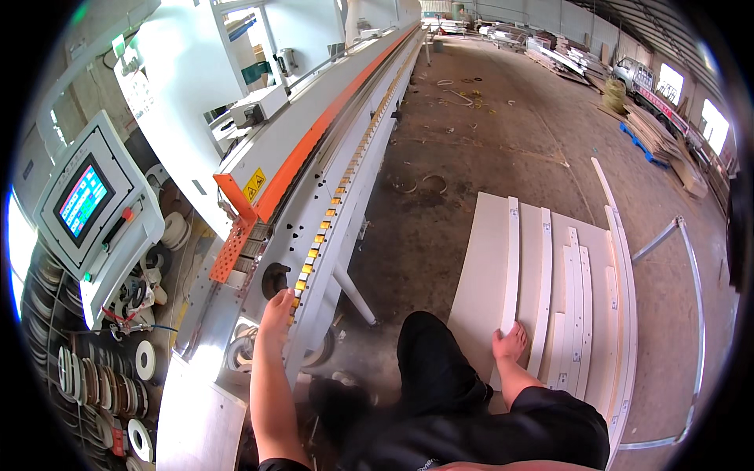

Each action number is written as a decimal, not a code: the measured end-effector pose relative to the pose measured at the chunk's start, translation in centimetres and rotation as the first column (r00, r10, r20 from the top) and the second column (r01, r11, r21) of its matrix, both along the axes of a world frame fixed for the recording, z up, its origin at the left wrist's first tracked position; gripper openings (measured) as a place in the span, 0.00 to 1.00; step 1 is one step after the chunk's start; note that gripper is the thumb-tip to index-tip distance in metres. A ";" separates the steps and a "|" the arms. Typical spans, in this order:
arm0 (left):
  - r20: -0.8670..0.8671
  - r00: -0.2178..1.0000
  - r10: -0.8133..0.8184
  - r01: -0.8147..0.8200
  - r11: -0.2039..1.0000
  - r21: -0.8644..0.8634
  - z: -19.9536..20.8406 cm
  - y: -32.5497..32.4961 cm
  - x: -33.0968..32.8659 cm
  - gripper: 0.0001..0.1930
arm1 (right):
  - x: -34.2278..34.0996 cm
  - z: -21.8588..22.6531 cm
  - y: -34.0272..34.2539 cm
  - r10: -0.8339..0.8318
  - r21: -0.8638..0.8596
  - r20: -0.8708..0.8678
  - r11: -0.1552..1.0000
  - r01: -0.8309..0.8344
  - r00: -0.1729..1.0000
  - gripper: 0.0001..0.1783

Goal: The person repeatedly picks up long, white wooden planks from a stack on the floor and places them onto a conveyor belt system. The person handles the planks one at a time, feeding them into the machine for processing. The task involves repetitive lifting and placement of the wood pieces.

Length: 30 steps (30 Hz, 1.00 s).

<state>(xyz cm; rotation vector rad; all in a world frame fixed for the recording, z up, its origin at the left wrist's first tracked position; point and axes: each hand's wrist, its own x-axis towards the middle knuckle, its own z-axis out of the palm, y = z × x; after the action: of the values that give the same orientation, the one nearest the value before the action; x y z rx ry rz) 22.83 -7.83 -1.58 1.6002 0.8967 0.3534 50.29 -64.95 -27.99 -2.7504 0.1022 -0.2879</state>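
Observation:
My left hand (276, 314) rests at the near end of a long machine's feed track, by a row of yellow rollers (313, 253). Its fingers are stretched out together against the track edge, and I see nothing held in them. On my right, my right hand (511, 342) is closed over a narrow white strip (512, 263), thumb on one side and fingers on the other. That strip lies lengthwise on a wide pale board (481, 259). Beside it are another white strip (542, 282) and several more strips of differing lengths, some with small labels.
A control panel (85, 196) with a lit screen stands at the left, above racks of edge-band rolls (102, 391). An orange guard (245, 224) runs along the machine (302, 110). A metal frame (697, 314) stands right of the boards. Board stacks (652, 133) and a truck (635, 74) are farther off.

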 end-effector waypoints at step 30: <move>-0.005 1.000 -0.026 0.027 0.995 0.099 -0.3 0.0 0.1 0.19 | 0.1 0.0 0.0 -0.006 0.023 -0.007 1.000 0.006 1.000 0.41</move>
<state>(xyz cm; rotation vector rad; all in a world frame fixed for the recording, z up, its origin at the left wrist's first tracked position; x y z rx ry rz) 22.95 -7.80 -1.85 1.7028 0.8710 0.3817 50.35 -64.91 -28.04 -2.7289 0.1154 -0.2772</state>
